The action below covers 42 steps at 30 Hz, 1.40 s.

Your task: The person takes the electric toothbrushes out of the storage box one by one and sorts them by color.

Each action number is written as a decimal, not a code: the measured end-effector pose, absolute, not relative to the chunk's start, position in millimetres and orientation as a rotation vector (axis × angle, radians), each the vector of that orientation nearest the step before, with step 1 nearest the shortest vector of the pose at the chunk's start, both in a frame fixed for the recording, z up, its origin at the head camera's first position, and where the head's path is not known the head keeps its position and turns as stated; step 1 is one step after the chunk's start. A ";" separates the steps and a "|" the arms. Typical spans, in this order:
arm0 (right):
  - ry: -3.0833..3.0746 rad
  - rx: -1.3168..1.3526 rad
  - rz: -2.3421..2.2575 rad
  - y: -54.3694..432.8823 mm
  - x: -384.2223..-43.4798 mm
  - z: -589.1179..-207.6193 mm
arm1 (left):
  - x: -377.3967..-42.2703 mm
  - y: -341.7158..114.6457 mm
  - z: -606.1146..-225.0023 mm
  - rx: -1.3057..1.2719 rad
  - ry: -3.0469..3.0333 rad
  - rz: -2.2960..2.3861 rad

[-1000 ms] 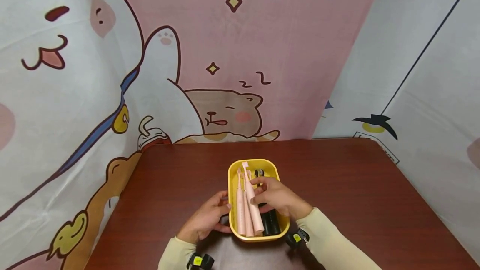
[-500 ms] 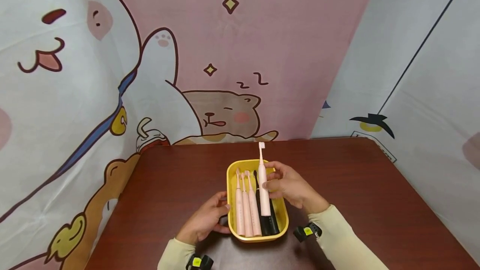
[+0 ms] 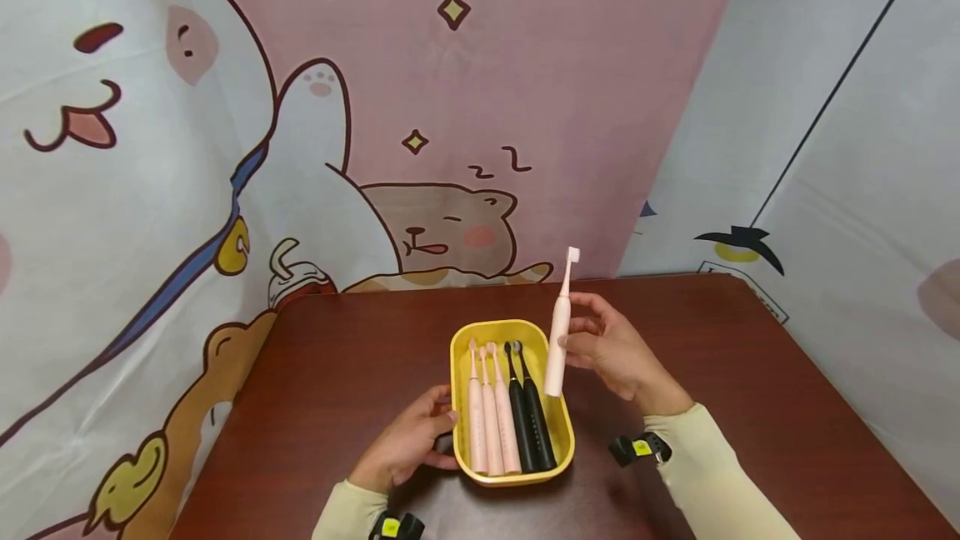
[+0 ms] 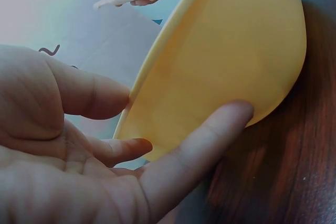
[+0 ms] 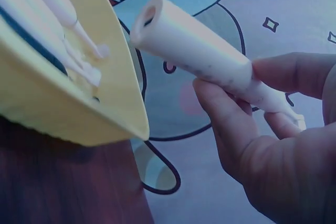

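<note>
In the head view, my right hand pinches a pink electric toothbrush between thumb and fingers. The brush is raised at the right side of a yellow tray, tilted with its bristle head up and away. The right wrist view shows its round handle base facing the tray. Inside the tray, three pink electric toothbrushes lie side by side on the left, with two black electric toothbrushes to their right. My left hand rests against the tray's left side, thumb at the rim and extended fingers touching the outer wall.
The tray stands near the front of a dark red-brown table. Behind the table hangs a cloth backdrop printed with cartoon animals. A black device is strapped on each wrist, such as the right wrist device.
My right hand has lifted the pink toothbrush out of the tray and carried it up and right, uncovering the black toothbrushes. My left hand has stayed at the tray's left side.
</note>
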State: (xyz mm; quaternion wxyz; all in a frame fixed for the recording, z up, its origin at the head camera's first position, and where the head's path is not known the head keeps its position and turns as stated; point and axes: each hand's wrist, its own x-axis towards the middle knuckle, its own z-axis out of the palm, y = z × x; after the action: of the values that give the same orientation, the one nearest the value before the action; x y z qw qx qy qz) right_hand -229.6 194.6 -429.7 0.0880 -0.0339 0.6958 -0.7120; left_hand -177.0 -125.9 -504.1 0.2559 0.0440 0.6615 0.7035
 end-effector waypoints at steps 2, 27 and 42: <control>2.099 -0.103 -2.133 197.1 -231.6 -430.9 | -176.8 -126.8 -504.2 0.120 1.793 1.912; 2.846 -0.147 -1.955 215.8 -260.3 -476.5 | -171.5 -130.7 -502.6 0.107 1.784 1.907; 3.042 -0.079 -1.732 223.4 -270.9 -491.1 | -175.3 -127.9 -504.2 0.126 1.781 1.917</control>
State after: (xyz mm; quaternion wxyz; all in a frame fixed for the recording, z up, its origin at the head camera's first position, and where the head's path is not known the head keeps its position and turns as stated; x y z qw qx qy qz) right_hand -270.9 223.4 -491.1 -0.1791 -0.0222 0.8547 -0.4867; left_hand -175.3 -127.9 -504.2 0.2582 0.0465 0.6568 0.7069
